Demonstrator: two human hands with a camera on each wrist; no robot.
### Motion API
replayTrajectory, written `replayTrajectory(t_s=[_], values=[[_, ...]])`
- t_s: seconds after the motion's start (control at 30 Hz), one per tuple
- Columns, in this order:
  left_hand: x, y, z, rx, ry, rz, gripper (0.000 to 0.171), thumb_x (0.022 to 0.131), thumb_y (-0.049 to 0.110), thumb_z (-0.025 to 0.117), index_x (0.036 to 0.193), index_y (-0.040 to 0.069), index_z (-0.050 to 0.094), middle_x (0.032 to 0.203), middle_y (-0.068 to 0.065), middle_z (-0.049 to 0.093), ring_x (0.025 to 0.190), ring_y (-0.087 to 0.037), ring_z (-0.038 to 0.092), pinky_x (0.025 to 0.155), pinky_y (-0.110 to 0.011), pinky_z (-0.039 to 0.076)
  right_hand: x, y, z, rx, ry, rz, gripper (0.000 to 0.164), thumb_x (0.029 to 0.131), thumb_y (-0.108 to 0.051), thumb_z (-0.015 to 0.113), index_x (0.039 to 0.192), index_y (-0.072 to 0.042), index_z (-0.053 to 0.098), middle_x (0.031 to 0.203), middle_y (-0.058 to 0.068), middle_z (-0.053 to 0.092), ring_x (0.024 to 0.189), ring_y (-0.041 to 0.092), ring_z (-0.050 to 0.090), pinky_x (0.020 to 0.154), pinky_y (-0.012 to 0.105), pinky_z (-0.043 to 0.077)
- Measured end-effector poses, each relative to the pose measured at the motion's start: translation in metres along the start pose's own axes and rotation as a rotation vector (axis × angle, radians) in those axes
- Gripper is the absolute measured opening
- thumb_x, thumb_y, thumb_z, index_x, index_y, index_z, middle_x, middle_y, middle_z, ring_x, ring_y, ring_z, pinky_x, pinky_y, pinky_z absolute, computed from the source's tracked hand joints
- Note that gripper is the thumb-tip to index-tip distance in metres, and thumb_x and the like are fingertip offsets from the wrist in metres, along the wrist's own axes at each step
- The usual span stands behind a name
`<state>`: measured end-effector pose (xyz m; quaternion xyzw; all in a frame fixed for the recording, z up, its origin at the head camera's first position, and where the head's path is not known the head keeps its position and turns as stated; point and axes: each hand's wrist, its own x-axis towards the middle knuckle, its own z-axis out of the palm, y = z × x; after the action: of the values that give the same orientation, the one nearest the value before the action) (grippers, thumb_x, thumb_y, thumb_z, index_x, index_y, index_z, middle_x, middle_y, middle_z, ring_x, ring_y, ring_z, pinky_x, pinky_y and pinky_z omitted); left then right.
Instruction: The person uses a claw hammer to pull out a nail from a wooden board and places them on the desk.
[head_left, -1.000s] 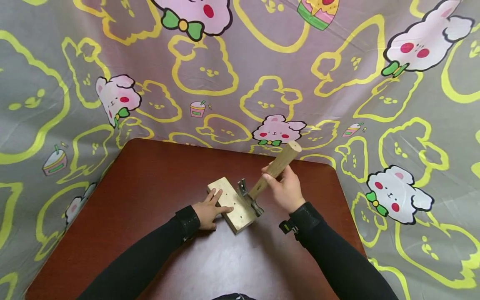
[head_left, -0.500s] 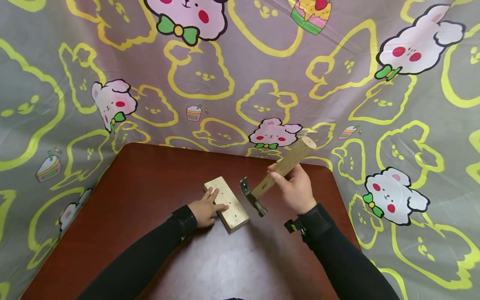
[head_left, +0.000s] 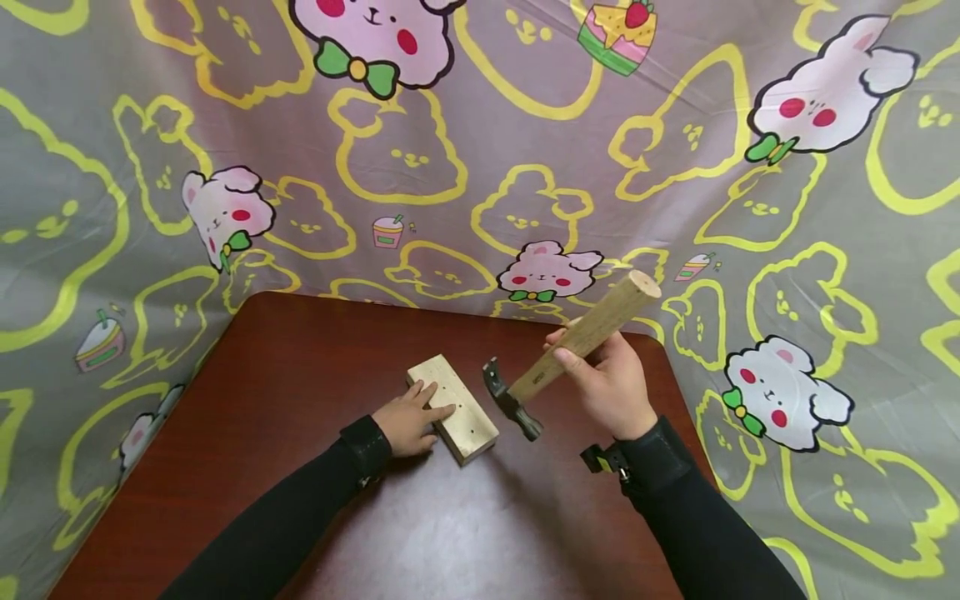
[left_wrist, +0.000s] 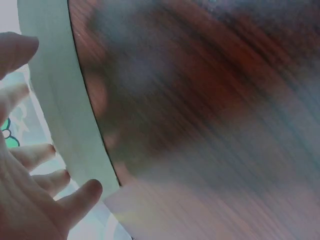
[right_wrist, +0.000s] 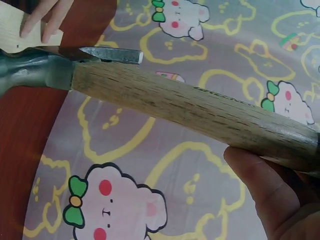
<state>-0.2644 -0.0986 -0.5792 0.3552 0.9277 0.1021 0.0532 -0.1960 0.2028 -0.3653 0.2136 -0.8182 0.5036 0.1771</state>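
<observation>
On the table lies a pale wooden block [head_left: 468,423] with several small dark spots along its top. My left hand [head_left: 403,422] rests on the block's left side, fingers spread across the top; in the left wrist view the fingers of that hand [left_wrist: 32,187] line the block's side [left_wrist: 70,95]. My right hand [head_left: 615,390] grips the wooden handle of a claw hammer [head_left: 534,379]. The hammer's metal head hangs just right of the block, handle slanting up to the right. From the right wrist, the handle [right_wrist: 170,102] runs across the view with the thumb [right_wrist: 260,175] below it.
The dark red-brown table [head_left: 315,350] has rounded far corners. A grey-pink cloth [head_left: 420,158] printed with yellow outlines and cartoon animals hangs behind and at both sides of it.
My right hand has drawn the hammer away to the right, so its head, which overlapped the block's right edge, now stands apart from it. My left hand stays on the block.
</observation>
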Motion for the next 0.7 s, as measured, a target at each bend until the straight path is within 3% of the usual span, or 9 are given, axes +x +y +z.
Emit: replayTrajectory(t_s=[0.17,0.33,0.5,0.7], values=[[-0.004,0.005,-0.014,-0.089,0.056,0.003,0.068,0.097,0.033,0.066,0.156,0.014,0.037,0.153,-0.026,0.034,0.141,-0.043,0.029,0.099,-0.062,0.04,-0.002,-0.004,0.002,0.036,-0.022,-0.021,0.032,0.092,0.0,0.068,0.121,0.005,0.054,0.109,0.01,0.07,0.1,0.021,0.067,0.084,0.03,0.054],[-0.001,0.013,-0.04,-0.181,0.197,0.056,0.066,0.097,0.027,0.066,0.15,-0.001,0.039,0.145,-0.021,0.048,0.133,-0.033,0.045,0.104,-0.049,0.04,-0.003,-0.012,0.003,0.097,-0.043,-0.043,0.032,0.092,0.005,0.067,0.121,0.005,0.053,0.108,0.013,0.07,0.1,0.022,0.068,0.084,0.031,0.054],[-0.001,0.027,-0.058,-0.279,0.308,0.103,0.059,0.097,0.024,0.065,0.146,-0.001,0.046,0.139,-0.017,0.055,0.125,-0.028,0.055,0.104,-0.043,0.042,-0.006,-0.019,0.007,0.174,-0.067,-0.041,0.032,0.092,0.008,0.065,0.121,0.007,0.052,0.107,0.017,0.069,0.099,0.024,0.068,0.083,0.032,0.055],[-0.004,0.04,-0.063,-0.297,0.423,0.165,0.048,0.094,0.018,0.068,0.138,0.0,0.057,0.133,-0.018,0.06,0.125,-0.03,0.055,0.104,-0.043,0.042,-0.011,-0.022,0.013,0.203,-0.1,-0.046,0.03,0.092,0.009,0.065,0.119,0.007,0.054,0.106,0.018,0.069,0.099,0.029,0.068,0.083,0.033,0.055]])
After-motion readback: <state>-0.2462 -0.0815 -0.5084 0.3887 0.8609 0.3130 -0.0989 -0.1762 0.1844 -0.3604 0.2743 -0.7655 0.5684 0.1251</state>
